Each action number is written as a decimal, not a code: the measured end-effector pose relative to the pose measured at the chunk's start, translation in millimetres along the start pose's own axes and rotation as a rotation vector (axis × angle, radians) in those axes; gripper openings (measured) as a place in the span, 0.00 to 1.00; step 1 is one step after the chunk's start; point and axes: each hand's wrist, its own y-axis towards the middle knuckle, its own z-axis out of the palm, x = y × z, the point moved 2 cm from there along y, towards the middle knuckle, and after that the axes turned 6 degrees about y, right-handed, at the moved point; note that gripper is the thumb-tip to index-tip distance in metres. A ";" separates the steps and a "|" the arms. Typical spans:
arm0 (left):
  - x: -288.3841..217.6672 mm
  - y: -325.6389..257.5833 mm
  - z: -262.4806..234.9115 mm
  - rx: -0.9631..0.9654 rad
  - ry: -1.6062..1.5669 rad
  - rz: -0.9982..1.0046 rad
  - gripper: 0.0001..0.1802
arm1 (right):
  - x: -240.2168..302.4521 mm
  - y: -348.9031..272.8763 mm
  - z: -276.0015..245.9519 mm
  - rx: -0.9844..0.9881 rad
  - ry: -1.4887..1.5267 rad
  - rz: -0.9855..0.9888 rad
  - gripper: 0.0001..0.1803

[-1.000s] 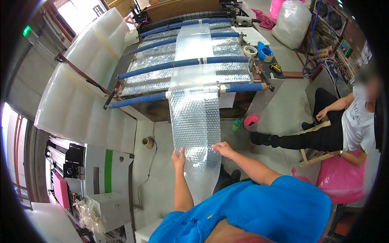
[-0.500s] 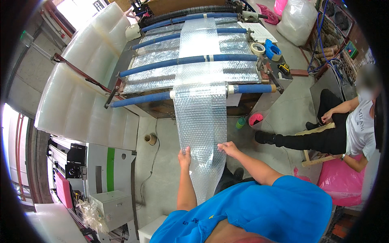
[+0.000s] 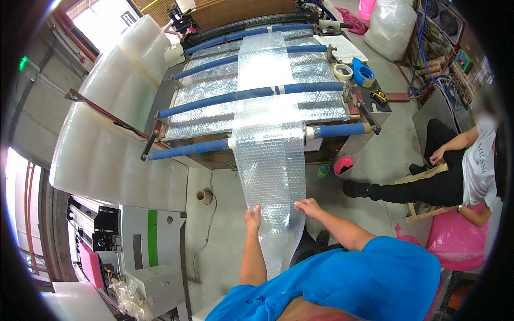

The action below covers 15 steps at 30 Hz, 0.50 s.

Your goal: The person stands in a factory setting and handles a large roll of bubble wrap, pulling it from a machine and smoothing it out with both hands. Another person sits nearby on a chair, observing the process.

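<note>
A long strip of clear bubble wrap (image 3: 272, 171) runs from the machine over its blue rollers and hangs down toward me. My left hand (image 3: 252, 218) pinches the strip's left edge. Across from it, my right hand (image 3: 308, 207) grips the right edge between thumb and fingers. Below both hands the strip narrows and drops in front of my body, where its end is hidden by my shirt. The strip passes over the nearest blue roller (image 3: 193, 149) and lies across the second roller (image 3: 214, 102) behind it.
Bubble rolls (image 3: 101, 123) stand left of the machine, above a white-and-grey machine (image 3: 140, 241). Tape rolls (image 3: 363, 75) and a tape measure (image 3: 379, 97) lie on the machine's right side. A co-worker (image 3: 476, 160) sits at right beside a pink bag (image 3: 455, 241). A cardboard tube (image 3: 204, 196) and cable are on the floor.
The whole scene has shifted slightly down and right in view, as my head has moved. Both hands keep their hold on the bubble wrap's edges.
</note>
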 end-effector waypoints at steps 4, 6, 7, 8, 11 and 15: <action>15.9 3.4 5.3 0.023 0.033 0.066 0.27 | -3.1 -5.6 0.4 0.002 -0.117 0.038 0.17; 24.6 9.4 10.0 0.012 -0.011 0.055 0.27 | -13.8 -1.8 5.6 -0.009 0.021 0.075 0.18; 28.1 14.4 12.1 0.008 -0.032 0.049 0.27 | -17.8 2.2 7.0 -0.015 0.090 0.093 0.18; 21.8 21.3 10.3 0.006 -0.016 0.067 0.27 | -11.0 7.5 6.2 -0.034 0.089 0.042 0.18; -18.4 39.8 2.5 -0.008 0.026 0.108 0.27 | 28.5 15.6 -4.3 -0.070 0.097 -0.050 0.17; -63.9 65.5 0.6 -0.063 0.013 0.166 0.27 | 68.1 38.8 -20.4 -0.098 0.146 -0.157 0.17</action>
